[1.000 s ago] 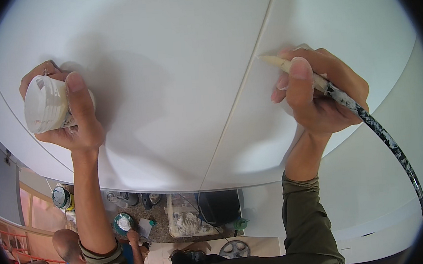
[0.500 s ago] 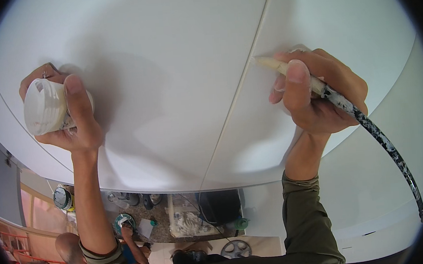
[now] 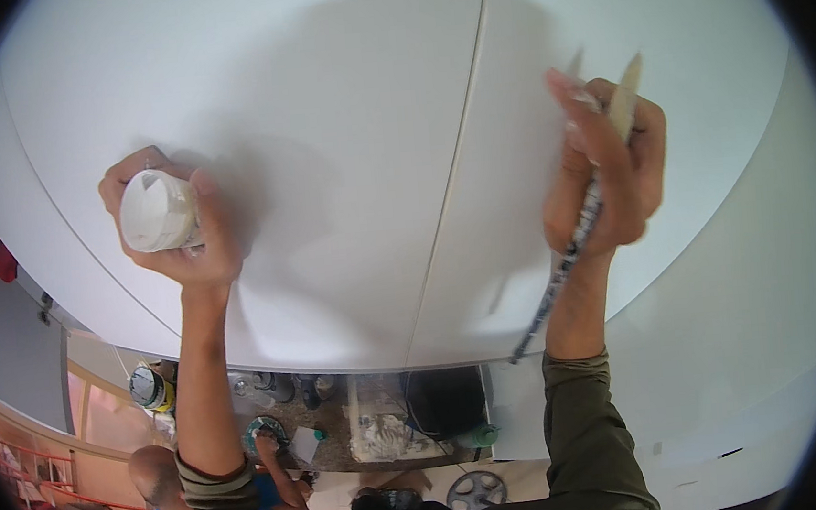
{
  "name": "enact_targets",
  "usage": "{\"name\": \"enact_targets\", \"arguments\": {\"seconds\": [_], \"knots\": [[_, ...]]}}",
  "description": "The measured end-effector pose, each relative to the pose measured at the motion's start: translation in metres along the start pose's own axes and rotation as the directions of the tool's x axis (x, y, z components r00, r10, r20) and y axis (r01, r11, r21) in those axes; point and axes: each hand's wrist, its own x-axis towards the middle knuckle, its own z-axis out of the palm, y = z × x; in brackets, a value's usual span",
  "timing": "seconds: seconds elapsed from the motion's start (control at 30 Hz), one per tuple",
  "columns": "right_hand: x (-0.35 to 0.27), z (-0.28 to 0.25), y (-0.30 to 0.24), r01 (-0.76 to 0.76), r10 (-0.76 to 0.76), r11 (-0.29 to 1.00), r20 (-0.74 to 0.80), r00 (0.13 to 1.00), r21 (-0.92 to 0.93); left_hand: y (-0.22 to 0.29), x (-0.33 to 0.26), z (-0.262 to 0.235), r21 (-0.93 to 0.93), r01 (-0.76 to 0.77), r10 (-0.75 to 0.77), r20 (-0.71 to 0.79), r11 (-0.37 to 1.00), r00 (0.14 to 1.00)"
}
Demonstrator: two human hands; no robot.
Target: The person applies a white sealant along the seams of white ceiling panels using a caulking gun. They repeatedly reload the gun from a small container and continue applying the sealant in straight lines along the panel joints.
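My left hand (image 3: 207,237) is wrapped round a small translucent plastic jar (image 3: 157,212) with whitish stuff in it, in front of a large white panelled surface (image 3: 321,118). To the right, beyond a thin straight seam (image 3: 459,145) in that surface, my right hand (image 3: 607,167) grips a slim tool with a pointed cream tip (image 3: 627,94) and a long black shaft (image 3: 563,276) spattered with white. The tip points up and away, apart from the seam. Whitish smears mark my right fingers, one of which is stretched out. This hand is slightly blurred.
Below the panel's lower edge, a worktop (image 3: 332,443) carries a black container (image 3: 446,401), a white-smeared tray (image 3: 379,435) and bottles (image 3: 260,389). A tin (image 3: 152,388) stands further left. Another person (image 3: 162,476) works at lower left, one hand on a round green thing (image 3: 265,431).
My right hand has drawn the tool's tip away from the seam and turned it upward; the shaft has swung left. My left hand and the jar appear further right and lower as the view shifts.
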Motion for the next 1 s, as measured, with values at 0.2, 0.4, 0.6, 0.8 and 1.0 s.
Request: {"name": "enact_targets", "arguments": {"seconds": [0.2,0.4,0.6,0.8,1.0], "knots": [[-0.007,0.002,0.000,0.101,-0.065,0.969,0.159,0.985,-0.227,0.000,-0.003,-0.005,0.023,0.057,-0.057,0.008,0.998,0.998],[0.003,0.013,0.004,0.193,-0.147,0.933,0.168,0.975,-0.304,-0.003,0.000,0.001,0.018,0.077,-0.076,-0.024,0.997,0.997],[0.000,0.019,0.005,0.214,-0.174,0.937,0.163,0.971,-0.275,-0.006,0.002,0.003,0.014,0.082,-0.082,-0.011,0.997,0.997],[0.000,0.019,0.004,0.239,-0.195,0.940,0.192,0.962,-0.243,-0.010,0.004,0.004,-0.015,0.109,-0.109,-0.024,0.994,0.994],[-0.004,0.013,0.001,0.269,-0.214,0.949,0.294,0.931,-0.162,-0.011,0.003,0.001,-0.002,0.091,-0.091,-0.007,0.996,0.996]]}}
